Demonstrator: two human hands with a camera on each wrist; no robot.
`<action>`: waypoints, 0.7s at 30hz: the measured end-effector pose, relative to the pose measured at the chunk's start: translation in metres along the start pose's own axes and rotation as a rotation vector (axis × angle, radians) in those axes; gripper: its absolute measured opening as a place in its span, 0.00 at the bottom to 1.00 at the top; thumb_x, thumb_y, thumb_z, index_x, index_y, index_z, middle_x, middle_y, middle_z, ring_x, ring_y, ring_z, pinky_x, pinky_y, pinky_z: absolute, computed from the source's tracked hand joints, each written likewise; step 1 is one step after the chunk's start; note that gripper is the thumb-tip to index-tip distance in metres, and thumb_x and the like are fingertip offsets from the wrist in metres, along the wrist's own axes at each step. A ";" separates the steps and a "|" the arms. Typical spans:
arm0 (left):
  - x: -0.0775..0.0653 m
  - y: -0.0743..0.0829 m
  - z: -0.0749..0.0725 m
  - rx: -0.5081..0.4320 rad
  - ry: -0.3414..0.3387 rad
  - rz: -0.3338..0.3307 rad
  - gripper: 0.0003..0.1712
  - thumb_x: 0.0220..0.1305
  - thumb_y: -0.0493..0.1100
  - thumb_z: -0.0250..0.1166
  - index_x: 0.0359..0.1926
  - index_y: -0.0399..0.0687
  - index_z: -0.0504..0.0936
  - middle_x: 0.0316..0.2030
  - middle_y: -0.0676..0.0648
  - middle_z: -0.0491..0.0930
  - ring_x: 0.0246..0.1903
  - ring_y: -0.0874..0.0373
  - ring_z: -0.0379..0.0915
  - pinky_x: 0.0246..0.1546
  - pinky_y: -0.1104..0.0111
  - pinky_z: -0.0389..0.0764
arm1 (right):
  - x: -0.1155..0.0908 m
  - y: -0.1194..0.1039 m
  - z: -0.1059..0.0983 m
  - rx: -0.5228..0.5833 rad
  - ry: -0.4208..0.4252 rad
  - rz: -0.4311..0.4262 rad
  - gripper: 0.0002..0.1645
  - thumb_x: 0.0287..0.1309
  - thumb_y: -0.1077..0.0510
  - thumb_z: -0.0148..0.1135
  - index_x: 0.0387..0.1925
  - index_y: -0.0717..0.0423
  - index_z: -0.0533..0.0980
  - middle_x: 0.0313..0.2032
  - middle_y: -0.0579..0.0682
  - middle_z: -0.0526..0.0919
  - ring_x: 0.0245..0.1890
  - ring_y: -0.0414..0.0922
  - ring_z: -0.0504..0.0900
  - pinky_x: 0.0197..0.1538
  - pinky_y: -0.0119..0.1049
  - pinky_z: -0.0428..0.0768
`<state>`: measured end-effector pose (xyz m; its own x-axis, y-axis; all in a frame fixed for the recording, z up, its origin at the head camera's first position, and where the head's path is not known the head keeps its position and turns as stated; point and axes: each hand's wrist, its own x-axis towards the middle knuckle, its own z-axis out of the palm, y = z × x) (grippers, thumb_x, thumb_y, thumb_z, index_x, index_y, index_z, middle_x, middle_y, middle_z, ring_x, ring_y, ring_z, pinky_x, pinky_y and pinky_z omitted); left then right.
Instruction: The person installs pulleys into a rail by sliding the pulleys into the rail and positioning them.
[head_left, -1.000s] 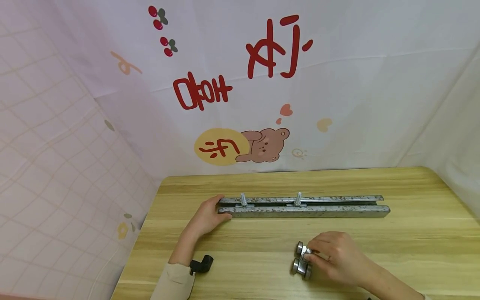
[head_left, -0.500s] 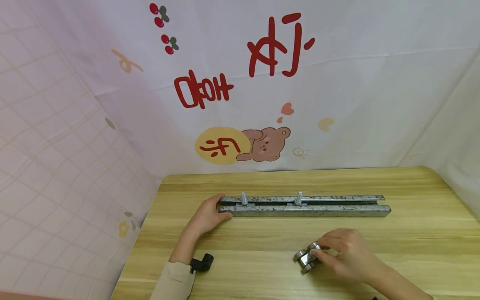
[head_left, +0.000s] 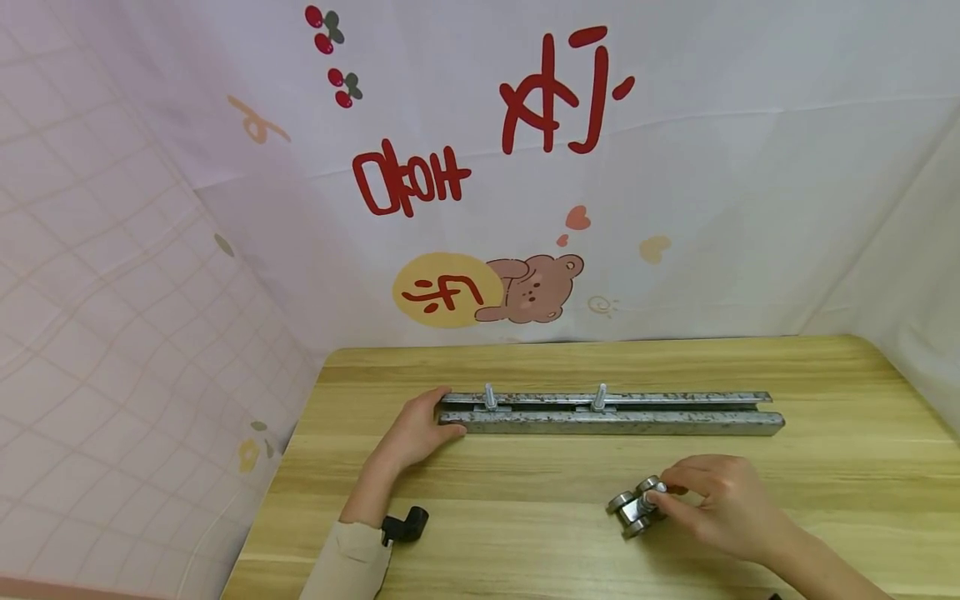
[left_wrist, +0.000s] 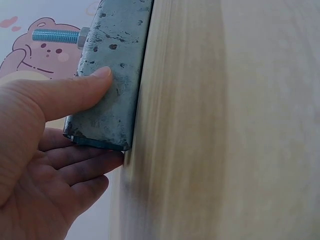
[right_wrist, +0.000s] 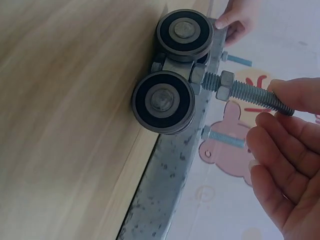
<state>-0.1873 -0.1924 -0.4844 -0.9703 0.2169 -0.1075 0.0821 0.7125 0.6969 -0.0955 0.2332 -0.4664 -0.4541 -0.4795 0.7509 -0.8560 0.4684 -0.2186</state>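
A spotted grey steel channel rail (head_left: 682,425) lies across the table with its slot upward. Two threaded bolts (head_left: 490,398) stand up out of that slot. At the rail's left end my left hand (head_left: 408,433) grips it, thumb on the near side wall and fingers around the end, as the left wrist view shows. In front of the rail, my right hand (head_left: 731,504) pinches the threaded bolt (right_wrist: 255,96) of a roller trolley (head_left: 636,508) between thumb and fingers. Its round bearing wheels (right_wrist: 162,101) face left, near the tabletop; whether they touch it I cannot tell.
The wood-grain table (head_left: 510,533) runs back to a white printed cloth (head_left: 712,183) hanging behind, with more cloth at both sides. A black fitting (head_left: 407,525) sits at the left wrist by the sleeve.
My right hand has moved to the right with the roller trolley, which has also turned to a slant. The left hand and the rail have stayed in place.
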 end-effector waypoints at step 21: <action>-0.001 0.000 0.000 -0.002 0.002 0.010 0.45 0.65 0.48 0.77 0.76 0.37 0.69 0.70 0.36 0.72 0.71 0.39 0.66 0.69 0.45 0.71 | -0.019 0.017 -0.031 -0.084 -0.035 0.144 0.26 0.73 0.33 0.59 0.27 0.43 0.86 0.25 0.34 0.85 0.24 0.27 0.81 0.20 0.19 0.74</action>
<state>-0.1868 -0.1925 -0.4840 -0.9699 0.2226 -0.0992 0.0912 0.7092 0.6990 -0.0943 0.2734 -0.4649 -0.5805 -0.4279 0.6927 -0.7582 0.5942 -0.2684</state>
